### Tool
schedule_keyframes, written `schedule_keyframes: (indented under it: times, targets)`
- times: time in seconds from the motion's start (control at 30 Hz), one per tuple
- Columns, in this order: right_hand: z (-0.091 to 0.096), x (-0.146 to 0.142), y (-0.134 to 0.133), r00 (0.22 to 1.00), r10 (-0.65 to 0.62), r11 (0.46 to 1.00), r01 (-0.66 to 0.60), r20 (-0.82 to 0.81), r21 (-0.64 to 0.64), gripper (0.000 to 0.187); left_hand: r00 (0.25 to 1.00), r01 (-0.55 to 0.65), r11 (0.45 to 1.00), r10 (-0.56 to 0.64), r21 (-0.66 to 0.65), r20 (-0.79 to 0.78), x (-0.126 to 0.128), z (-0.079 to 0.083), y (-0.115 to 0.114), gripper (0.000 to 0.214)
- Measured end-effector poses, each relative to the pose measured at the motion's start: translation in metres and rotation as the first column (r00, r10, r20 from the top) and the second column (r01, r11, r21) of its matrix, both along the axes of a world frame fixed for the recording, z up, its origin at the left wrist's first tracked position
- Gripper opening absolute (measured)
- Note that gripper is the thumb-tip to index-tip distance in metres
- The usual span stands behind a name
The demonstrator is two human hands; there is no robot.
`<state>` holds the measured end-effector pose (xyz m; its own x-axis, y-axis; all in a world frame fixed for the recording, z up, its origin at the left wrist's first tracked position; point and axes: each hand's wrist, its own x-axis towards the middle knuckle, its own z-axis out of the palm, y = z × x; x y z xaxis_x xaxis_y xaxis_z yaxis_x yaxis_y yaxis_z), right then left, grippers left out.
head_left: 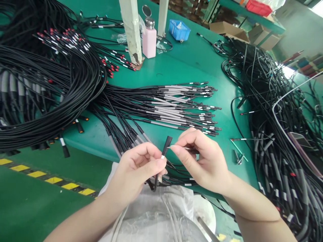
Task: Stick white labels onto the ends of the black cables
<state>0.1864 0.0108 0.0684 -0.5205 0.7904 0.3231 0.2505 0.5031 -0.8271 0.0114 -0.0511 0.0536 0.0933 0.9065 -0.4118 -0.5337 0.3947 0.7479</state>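
My left hand (143, 164) pinches a black cable (166, 147) just below its flat black end, by a white band. The end points up and slightly right, while the rest of the cable loops down under the fingers. Between thumb and fingers, my right hand (199, 158) grips a thin pointed metal tool (188, 148). Its tip is at the side of the cable's black end; whether it touches cannot be told. Behind both hands, a bundle of black cables (171, 111) with grey ribbed sleeves and white labels lies on the green table (196, 70).
Thick coils of black cable (83, 90) cover the left side, some with red tips. More tangled cables (272, 101) heap at the right. A white post (132, 33), a pink pump bottle (149, 42) and a blue bin (179, 31) stand at the back. Small metal cutters (238, 158) lie right.
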Motion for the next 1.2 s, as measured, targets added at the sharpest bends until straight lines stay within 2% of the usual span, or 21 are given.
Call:
schedule_keyframes:
  times: [0.2, 0.6, 0.8, 1.1, 1.2]
  targets:
    - [0.0, -0.0013, -0.0008, 1.0, -0.004, 0.999, 0.003, 0.028, 0.046, 0.011, 1.0, -0.011, 1.0, 0.011, 0.011, 0.005, 0.0012, -0.0015, 0.0004, 0.015]
    - [-0.0002, -0.0005, -0.0021, 1.0, -0.003, 1.0, 0.002, 0.023, 0.018, 0.01, 1.0, -0.022, 1.0, 0.022, 0.006, 0.002, 0.0013, 0.0001, -0.0002, 0.015]
    - [-0.0003, 0.0002, -0.0025, 0.999, 0.035, 0.998, -0.034, 0.029, -0.059, 0.009, 0.999, -0.032, 0.999, 0.032, -0.005, -0.001, 0.0017, 0.0009, 0.0001, 0.015]
    - [-0.0006, 0.0006, -0.0025, 0.999, 0.028, 0.999, -0.027, 0.024, -0.044, 0.009, 0.999, -0.029, 1.0, 0.029, -0.008, -0.024, 0.0027, 0.001, 0.0009, 0.016]
    - [0.0007, 0.0012, -0.0018, 0.995, 0.095, 0.994, -0.093, 0.024, -0.063, 0.009, 0.999, -0.028, 1.0, 0.028, -0.011, -0.02, 0.0022, 0.0001, 0.0011, 0.017]
